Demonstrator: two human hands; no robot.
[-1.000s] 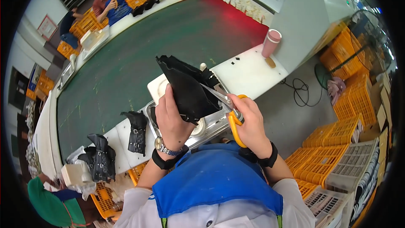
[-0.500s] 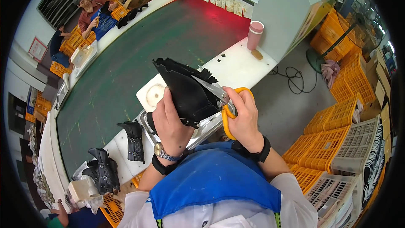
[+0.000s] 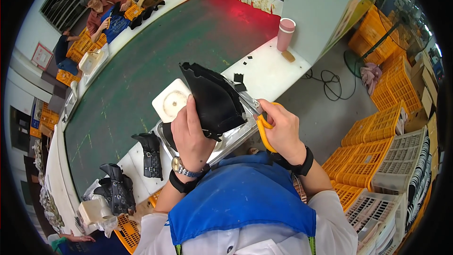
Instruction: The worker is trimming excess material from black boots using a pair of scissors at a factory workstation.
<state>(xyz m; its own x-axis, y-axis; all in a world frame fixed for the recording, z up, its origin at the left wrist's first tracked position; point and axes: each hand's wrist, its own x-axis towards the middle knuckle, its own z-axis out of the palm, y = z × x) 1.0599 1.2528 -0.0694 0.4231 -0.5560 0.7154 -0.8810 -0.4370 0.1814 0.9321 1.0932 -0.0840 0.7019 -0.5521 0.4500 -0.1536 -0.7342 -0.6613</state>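
Note:
My left hand [image 3: 192, 134] grips a black boot upper [image 3: 210, 97] by its lower left side, thumb along the near face. In my right hand [image 3: 285, 132] is a pair of scissors [image 3: 264, 130] with yellow-orange handles. Their blades lie along the upper's right edge, partly hidden by it. Just past that edge, black offcuts [image 3: 239, 82] lie on the white ledge [image 3: 271, 78]. Beneath my hands sits a metal tray [image 3: 231, 144], mostly covered. Beside the upper is a white square dish [image 3: 163, 106] with a round hollow.
Black buckled boots [image 3: 151, 156] stand to the left. A green conveyor belt [image 3: 127, 80] runs beyond the ledge toward a grey machine with red light inside. A pink cup [image 3: 285, 34] stands near the machine. Orange crates [image 3: 368, 160] are stacked at right. Another person [image 3: 106, 16] works across the belt.
My right hand and the scissors have shifted right and slightly down. Pieces at the upper's right edge have come off, and larger black offcuts now show on the ledge.

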